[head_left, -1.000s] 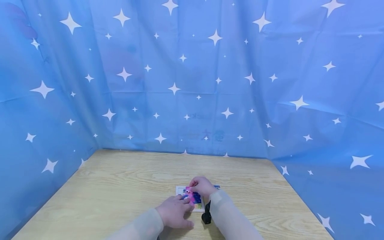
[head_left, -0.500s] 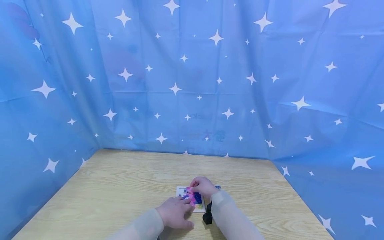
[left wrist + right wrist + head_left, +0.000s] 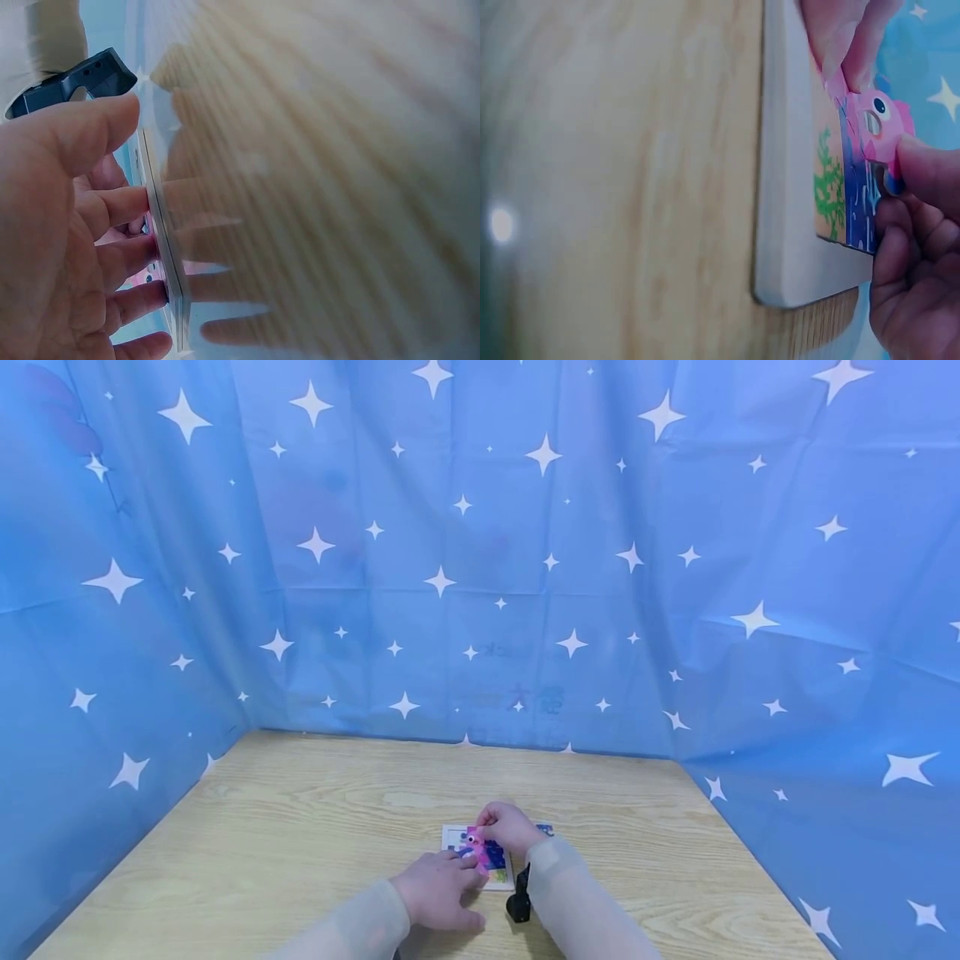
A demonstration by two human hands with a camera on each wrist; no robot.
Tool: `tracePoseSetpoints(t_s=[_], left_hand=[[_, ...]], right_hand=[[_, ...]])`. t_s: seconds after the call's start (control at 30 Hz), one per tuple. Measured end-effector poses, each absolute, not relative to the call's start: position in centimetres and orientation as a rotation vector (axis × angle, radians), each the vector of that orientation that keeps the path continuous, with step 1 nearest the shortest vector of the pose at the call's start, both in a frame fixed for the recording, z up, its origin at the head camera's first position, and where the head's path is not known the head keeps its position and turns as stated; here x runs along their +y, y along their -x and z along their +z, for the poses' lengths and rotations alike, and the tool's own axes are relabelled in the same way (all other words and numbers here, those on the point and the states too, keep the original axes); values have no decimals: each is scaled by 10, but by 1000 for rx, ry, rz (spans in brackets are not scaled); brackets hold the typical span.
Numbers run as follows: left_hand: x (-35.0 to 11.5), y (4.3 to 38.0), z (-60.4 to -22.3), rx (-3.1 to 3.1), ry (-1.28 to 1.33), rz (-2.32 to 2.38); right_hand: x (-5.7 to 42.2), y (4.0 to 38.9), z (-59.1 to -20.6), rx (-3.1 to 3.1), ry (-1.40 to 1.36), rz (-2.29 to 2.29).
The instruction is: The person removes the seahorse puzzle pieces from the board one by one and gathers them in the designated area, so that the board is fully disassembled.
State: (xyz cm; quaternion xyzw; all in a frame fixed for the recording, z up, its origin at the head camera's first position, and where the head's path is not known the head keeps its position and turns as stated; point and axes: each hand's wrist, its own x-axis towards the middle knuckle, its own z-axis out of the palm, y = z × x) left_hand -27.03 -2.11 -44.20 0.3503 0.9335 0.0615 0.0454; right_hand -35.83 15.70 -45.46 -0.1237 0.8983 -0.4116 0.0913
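Observation:
A small jigsaw puzzle in a white tray (image 3: 506, 886) lies on the table under both hands. It shows a pink fish, dark blue water and green seaweed (image 3: 829, 180). My right hand (image 3: 512, 828) pinches a pink puzzle piece with an eye (image 3: 889, 120) between thumb and fingers, at the puzzle's surface; the piece looks slightly raised in the right wrist view. My left hand (image 3: 442, 890) is spread palm down, its fingertips resting on the puzzle's pink area. In the left wrist view, the left fingers (image 3: 124, 259) meet the tray's edge side-on. The right hand hides part of the puzzle.
A dark blue piece (image 3: 545, 829) shows just beyond the right hand. A black wrist device (image 3: 518, 906) hangs under the right sleeve. The wooden table (image 3: 300, 827) is bounded by a blue star-patterned curtain (image 3: 480, 552) at the back and sides.
Both hands stay almost in place over the puzzle. The whole head view shifts very slightly; the right hand keeps its pinch.

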Motion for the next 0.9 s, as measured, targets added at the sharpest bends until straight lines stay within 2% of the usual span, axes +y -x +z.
tracePoseSetpoints(t_s=[0.57,0.9], left_hand=[[-22,269,-442,2852,-1072,189],[-20,270,-441,2829,-1016,207]], right_hand=[[170,366,-455,2554,324,-1423],[204,374,-445,2640,256,-1389]])
